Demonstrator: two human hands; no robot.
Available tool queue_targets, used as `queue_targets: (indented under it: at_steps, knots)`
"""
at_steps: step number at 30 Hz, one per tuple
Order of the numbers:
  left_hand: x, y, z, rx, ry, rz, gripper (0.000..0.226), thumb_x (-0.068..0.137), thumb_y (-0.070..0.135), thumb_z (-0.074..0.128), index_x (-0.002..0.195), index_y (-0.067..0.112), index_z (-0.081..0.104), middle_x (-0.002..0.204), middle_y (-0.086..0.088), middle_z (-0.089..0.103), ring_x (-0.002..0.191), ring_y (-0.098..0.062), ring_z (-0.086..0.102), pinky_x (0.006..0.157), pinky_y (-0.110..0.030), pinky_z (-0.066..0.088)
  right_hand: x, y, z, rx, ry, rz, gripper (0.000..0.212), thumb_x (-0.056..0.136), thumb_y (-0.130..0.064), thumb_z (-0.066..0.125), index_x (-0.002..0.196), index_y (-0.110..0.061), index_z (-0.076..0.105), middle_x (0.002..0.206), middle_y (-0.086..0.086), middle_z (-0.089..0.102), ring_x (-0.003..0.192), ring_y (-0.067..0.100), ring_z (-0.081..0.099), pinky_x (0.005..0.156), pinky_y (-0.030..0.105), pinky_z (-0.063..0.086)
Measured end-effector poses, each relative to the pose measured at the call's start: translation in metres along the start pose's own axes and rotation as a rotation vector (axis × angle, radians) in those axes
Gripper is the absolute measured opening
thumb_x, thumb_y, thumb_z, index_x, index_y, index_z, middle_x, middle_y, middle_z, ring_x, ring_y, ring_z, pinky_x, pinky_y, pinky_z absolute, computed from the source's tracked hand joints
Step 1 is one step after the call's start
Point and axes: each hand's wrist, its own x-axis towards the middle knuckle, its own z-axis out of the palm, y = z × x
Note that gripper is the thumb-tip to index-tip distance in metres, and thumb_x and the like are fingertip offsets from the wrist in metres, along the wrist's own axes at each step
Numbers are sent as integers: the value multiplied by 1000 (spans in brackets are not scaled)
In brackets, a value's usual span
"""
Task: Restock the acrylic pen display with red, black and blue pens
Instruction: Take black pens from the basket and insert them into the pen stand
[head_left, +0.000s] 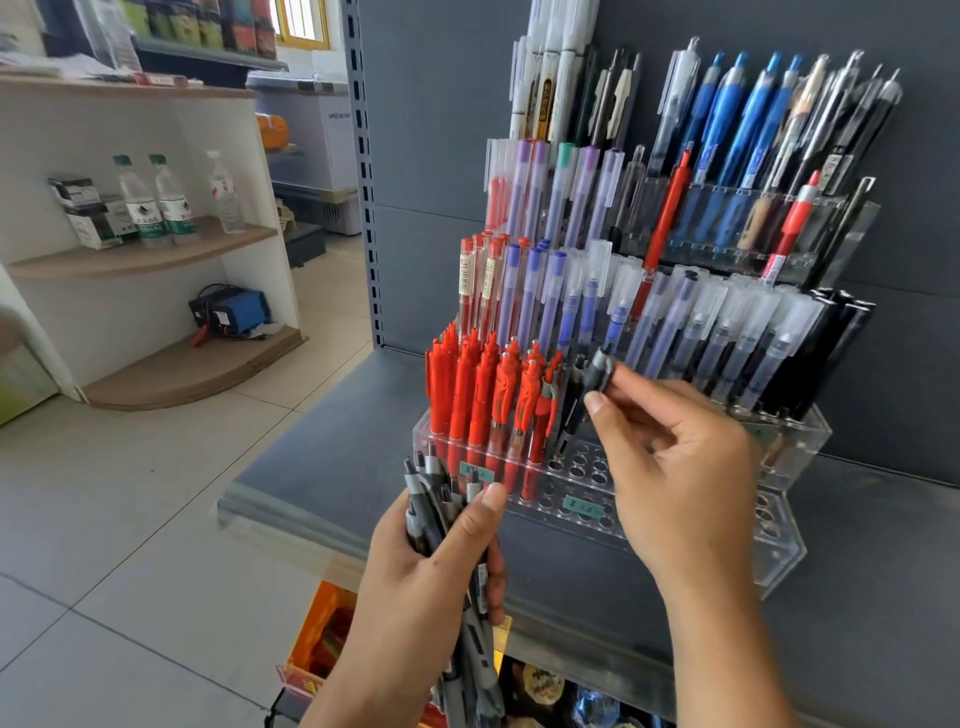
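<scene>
- here the right hand (675, 457) has its grip pinched on a black pen (584, 400), thumb and forefinger closed on the upper end near the clicker.
- the pen's long axis runs steeply, top leaning up and to the right, tip pointing down and left from the grip into the acrylic pen display (789, 545); the tip sits at a hole just below the grip, though how deep it goes i cannot tell.
- just left of that grip stand the red pens (483, 400), upright and close-packed in the front row, clickers up.
- below and right of the grip lie open holes (584, 470) in the display's front tiers.
- above and beyond the grip, higher tiers carry capped blue pens (530, 296) and other pens, all leaning back, caps up.
- the left hand (431, 577) grips a bundle of grey and black pens (441, 514), fingers curled round it; the bundle's long axis is near upright, clicker ends up, lower ends hanging below the hand.
- the display rests on a grey shelf (332, 457), down and left of both grips.
</scene>
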Motion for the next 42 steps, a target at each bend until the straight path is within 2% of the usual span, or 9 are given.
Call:
queue_targets:
  at_steps: [4,7,11,14,17,20,24,33,42]
  knots:
    - [1,0,-2,-26,-1,-11,43,79,37,73,82,0,52,59,-16,54,50,-29,52,49,-31,48,-6,0,8,-37,-65,93,37,87,-11,78,122,-21,72,88,-19,70,82,-4,68,74,6,53]
    - [2,0,-5,-22,-8,-3,42,79,36,73,81,0,53,57,-19,53,48,-30,52,48,-31,47,-7,-2,8,-16,-56,148,42,83,-10,81,108,-34,59,80,-17,71,77,-4,69,71,9,53]
    - [3,0,-7,-26,5,6,41,79,36,73,80,0,53,55,-19,53,47,-30,51,47,-31,46,-6,0,6,-59,-64,180,33,82,-6,82,83,-29,58,74,-12,70,72,-2,68,65,9,52]
    - [3,2,-6,-13,-2,8,44,76,38,74,80,-1,53,54,-18,53,46,-29,51,46,-31,46,-6,-7,2,-180,-125,206,25,83,-14,82,80,-29,62,71,-14,67,70,-4,65,62,10,52]
    - [3,2,-5,34,-19,28,38,76,33,79,79,2,57,52,-18,52,43,-28,50,44,-30,45,-6,-24,-11,-274,-237,198,14,83,-34,80,78,-32,68,70,-14,66,70,-2,62,56,11,45]
    - [2,2,0,89,-68,78,24,72,20,90,72,21,66,53,-18,54,41,-26,51,42,-29,45,-6,-51,-21,-136,-505,259,21,81,-50,75,71,-32,77,68,-19,71,71,-4,66,59,11,48]
    - [-2,0,5,179,-114,133,31,75,6,79,84,34,71,63,-8,68,49,-21,59,45,-29,49,-10,-60,-20,-142,-700,331,23,84,-54,73,75,-34,77,70,-24,70,70,-8,65,57,10,44]
    - [-2,3,8,73,-212,127,9,81,30,77,87,29,70,64,-12,64,49,-29,61,50,-32,50,-8,-56,-29,-28,-596,295,17,87,-44,73,75,-32,79,76,-27,72,81,-10,66,70,6,48]
    - [-5,5,10,-88,-72,41,7,89,5,67,85,1,71,79,-31,71,63,-46,71,56,-41,60,-8,-50,-25,128,-411,366,18,84,-41,76,70,-29,77,63,-15,70,58,-2,61,58,10,47]
